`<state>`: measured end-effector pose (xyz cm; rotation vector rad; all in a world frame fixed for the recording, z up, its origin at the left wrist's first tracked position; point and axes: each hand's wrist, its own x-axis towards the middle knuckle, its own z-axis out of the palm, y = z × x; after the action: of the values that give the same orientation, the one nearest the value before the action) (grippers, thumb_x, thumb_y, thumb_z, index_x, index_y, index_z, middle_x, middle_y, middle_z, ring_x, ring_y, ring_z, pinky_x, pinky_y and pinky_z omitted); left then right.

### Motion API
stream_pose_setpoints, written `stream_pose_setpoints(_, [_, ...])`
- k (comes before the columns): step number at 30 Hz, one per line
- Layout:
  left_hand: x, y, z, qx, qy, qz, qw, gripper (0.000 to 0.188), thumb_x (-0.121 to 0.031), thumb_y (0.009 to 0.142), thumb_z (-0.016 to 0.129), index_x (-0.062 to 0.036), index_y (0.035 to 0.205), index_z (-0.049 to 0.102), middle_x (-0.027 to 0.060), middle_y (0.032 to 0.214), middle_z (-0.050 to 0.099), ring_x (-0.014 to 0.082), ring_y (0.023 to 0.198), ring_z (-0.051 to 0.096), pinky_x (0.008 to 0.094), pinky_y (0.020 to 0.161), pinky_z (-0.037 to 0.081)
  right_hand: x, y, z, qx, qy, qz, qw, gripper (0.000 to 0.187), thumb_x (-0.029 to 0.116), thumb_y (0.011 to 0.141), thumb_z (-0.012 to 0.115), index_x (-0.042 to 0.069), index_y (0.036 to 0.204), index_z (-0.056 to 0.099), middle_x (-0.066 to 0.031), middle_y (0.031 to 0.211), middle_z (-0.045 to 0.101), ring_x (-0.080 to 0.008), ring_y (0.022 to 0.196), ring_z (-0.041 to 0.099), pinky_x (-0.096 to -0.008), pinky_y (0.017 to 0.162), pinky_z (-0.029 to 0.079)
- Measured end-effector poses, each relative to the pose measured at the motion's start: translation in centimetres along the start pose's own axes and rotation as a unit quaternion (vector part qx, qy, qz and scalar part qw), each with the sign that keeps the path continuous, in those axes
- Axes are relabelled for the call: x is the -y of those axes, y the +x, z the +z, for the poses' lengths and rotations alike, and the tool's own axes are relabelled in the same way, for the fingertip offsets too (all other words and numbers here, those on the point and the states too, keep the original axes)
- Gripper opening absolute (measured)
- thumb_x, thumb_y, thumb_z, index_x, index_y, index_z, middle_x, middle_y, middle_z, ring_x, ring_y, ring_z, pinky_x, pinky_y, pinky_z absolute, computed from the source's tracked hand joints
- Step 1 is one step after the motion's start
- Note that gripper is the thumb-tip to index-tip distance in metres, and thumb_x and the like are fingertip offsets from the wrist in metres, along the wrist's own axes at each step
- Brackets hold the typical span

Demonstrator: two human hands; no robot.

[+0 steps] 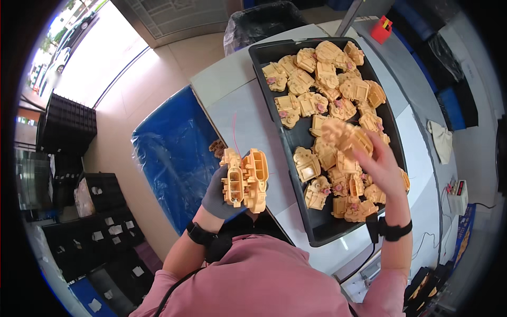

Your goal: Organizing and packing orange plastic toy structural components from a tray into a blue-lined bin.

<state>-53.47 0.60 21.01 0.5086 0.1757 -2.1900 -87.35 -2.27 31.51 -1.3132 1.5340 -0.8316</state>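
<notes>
My left hand point(212, 196), in a dark grey glove, is closed around two tan moulded plastic housings point(256, 182) held side by side near the table's left edge. Open compartments show on both. A thin pink strand point(234, 129) stretches up from beside them. Over the black tray point(281, 138), my bare right hand point(384, 168) grips another tan plastic housing point(346, 134), which looks slightly blurred. Beneath it, many similar housings point(301, 82) lie loosely heaped in the tray, some with small pink parts on them. My right fingertips are partly hidden.
Left of the table stands a bin lined with blue plastic point(171, 153), with brownish pieces point(217, 148) at its edge. A black-bagged bin point(264, 24) is beyond the table. At right are a red holder point(381, 30), a white cloth point(440, 141) and a small device with a display point(457, 198).
</notes>
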Motion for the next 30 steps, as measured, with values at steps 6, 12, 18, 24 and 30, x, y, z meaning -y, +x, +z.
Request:
stream_pose_setpoints(6, [-2.2, -0.6, 0.6, 0.037, 0.004, -0.017, 0.999, 0.062, -0.045, 0.089, 0.052, -0.0031, 0.134, 0.042, 0.0163, 0.126, 0.053, 0.0332, 0.101, 0.061, 0.0482, 0.086, 0.049, 5.1, -1.3, 5.2, 0.249, 0.009, -0.038, 0.968, 0.044, 0.016, 0.083, 0.065, 0.004, 0.124, 0.054, -0.0051, 0.114, 0.059, -0.0135, 0.105, 0.057, -0.0276, 0.088, 0.048])
stream_pose_setpoints(12, [-4.6, -1.9, -0.5, 0.072, -0.042, -0.06, 0.995, 0.066, -0.048, 0.086, 0.055, -0.0077, 0.136, 0.04, 0.0136, 0.113, 0.055, 0.0301, 0.104, 0.056, 0.0464, 0.085, 0.049, 7.6, 0.0, 8.6, 0.339, 0.12, 0.03, 0.933, 0.044, 0.013, 0.079, 0.063, 0.002, 0.12, 0.051, -0.0074, 0.112, 0.058, -0.0148, 0.104, 0.058, -0.0283, 0.091, 0.046])
stream_pose_setpoints(18, [-6.1, -2.8, -1.7, 0.119, -0.072, -0.04, 0.989, 0.07, -0.048, 0.087, 0.055, -0.0066, 0.139, 0.035, 0.0156, 0.123, 0.054, 0.0322, 0.107, 0.058, 0.0498, 0.087, 0.05, 8.4, 2.1, 13.2, 0.349, 0.203, 0.098, 0.91, 0.04, 0.019, 0.079, 0.06, 0.003, 0.113, 0.049, -0.0078, 0.113, 0.057, -0.0189, 0.104, 0.058, -0.0327, 0.091, 0.045])
stream_pose_setpoints(24, [-7.2, -4.0, -1.2, 0.226, -0.111, -0.046, 0.967, 0.057, -0.026, 0.091, 0.058, -0.0087, 0.141, 0.037, 0.0124, 0.132, 0.052, 0.0249, 0.116, 0.055, 0.0417, 0.101, 0.042, 7.0, 2.1, 16.7, 0.119, 0.364, 0.103, 0.918, 0.032, 0.014, 0.088, 0.056, 0.006, 0.116, 0.044, -0.01, 0.118, 0.055, -0.0199, 0.111, 0.055, -0.0375, 0.094, 0.046])
stream_pose_setpoints(30, [-7.4, -3.0, -1.6, 0.151, -0.13, 0.006, 0.98, 0.056, -0.024, 0.089, 0.063, -0.0095, 0.138, 0.039, 0.0109, 0.132, 0.052, 0.0245, 0.12, 0.053, 0.0421, 0.104, 0.041, 6.2, 1.6, 22.6, 0.02, 0.161, -0.015, 0.987, 0.034, 0.002, 0.087, 0.062, 0.006, 0.11, 0.037, -0.0051, 0.107, 0.048, -0.0105, 0.099, 0.05, -0.0284, 0.088, 0.047])
